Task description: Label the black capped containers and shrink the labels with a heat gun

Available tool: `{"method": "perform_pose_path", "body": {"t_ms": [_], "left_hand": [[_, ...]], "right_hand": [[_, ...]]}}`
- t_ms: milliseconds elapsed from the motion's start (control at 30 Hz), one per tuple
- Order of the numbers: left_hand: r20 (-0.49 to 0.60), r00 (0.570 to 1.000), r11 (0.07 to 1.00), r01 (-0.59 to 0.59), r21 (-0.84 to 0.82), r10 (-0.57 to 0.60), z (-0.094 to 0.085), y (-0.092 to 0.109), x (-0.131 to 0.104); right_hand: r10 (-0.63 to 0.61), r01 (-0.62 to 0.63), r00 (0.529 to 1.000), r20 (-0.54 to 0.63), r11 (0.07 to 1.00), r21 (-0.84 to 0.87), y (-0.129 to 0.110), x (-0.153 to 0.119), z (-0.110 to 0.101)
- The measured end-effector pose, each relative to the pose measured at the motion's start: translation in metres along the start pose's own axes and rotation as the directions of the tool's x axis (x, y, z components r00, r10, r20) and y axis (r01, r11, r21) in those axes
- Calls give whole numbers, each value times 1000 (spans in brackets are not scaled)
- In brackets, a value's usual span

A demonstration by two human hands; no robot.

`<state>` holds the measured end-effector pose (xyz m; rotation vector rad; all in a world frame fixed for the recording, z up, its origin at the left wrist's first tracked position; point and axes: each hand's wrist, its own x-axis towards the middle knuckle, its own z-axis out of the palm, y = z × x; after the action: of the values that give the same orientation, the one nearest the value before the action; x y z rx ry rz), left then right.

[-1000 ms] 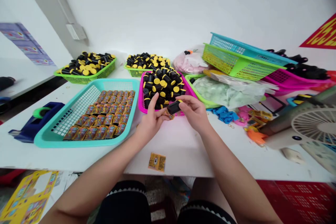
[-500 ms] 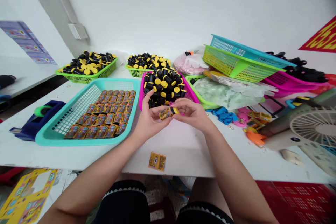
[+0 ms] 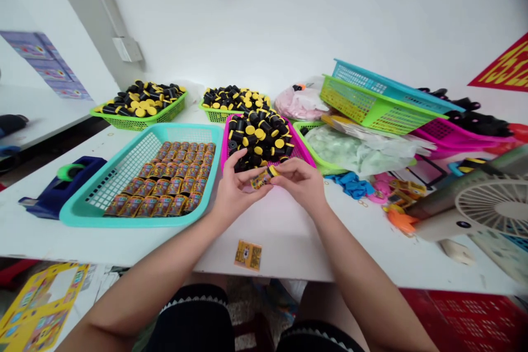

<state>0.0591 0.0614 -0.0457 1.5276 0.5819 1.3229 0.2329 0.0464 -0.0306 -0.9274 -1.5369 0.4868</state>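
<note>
White table (image 3: 284, 236) across the view. Turquoise basket (image 3: 136, 221) on the person's left, rows of patterned cylinders (image 3: 165, 179) lying in its near and right-hand part; blue tape dispenser (image 3: 64, 187) just beside it. Smaller pink basket (image 3: 306, 149) beyond the hands, heaped with black cylinders (image 3: 264, 132), yellow-ended. Left hand (image 3: 233, 192): index finger raised and free, other fingers and thumb about the lower end of the held cylinder (image 3: 260, 179). Right hand (image 3: 303, 181): thumb and fingertips pinching near the opposite end. Neither hand is clenched or released; grip looks light, though how firmly each presses I cannot tell. Flat patterned label (image 3: 248, 255) on the table near its front edge, well apart from both hands. Change noted: a second ago the held piece showed a bare black side, with patterned material at the left fingers; now the pattern covers the side in view. I take that to mean the label is mostly round, but cannot tell whether its seam is closed. Held piece is above the table, before the pink basket, between the hands. Long axis runs sideways, slightly aslant: yellow end (image 3: 273, 171) towards the right fingers and a little farther from the person, other end towards the left palm.
</note>
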Motion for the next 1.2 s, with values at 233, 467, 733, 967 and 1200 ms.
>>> {"method": "perform_pose_path", "body": {"t_ms": [233, 467, 733, 967, 1200], "left_hand": [[-79, 992, 991, -102, -89, 95, 2, 4, 9], [258, 956, 980, 168, -109, -136, 5, 16, 0], [211, 956, 976, 215, -31, -204, 2, 17, -2], [219, 974, 997, 44, 62, -57, 3, 18, -3], [269, 961, 995, 43, 85, -65, -2, 14, -2]], "right_hand": [[-388, 433, 900, 198, 751, -499, -5, -13, 16], [-525, 583, 807, 270, 638, -503, -10, -19, 22], [-511, 581, 799, 317, 520, -626, -9, -19, 25], [-548, 572, 799, 248, 565, -595, -1, -23, 22], [-550, 599, 788, 277, 578, -554, 0, -20, 20]]}}
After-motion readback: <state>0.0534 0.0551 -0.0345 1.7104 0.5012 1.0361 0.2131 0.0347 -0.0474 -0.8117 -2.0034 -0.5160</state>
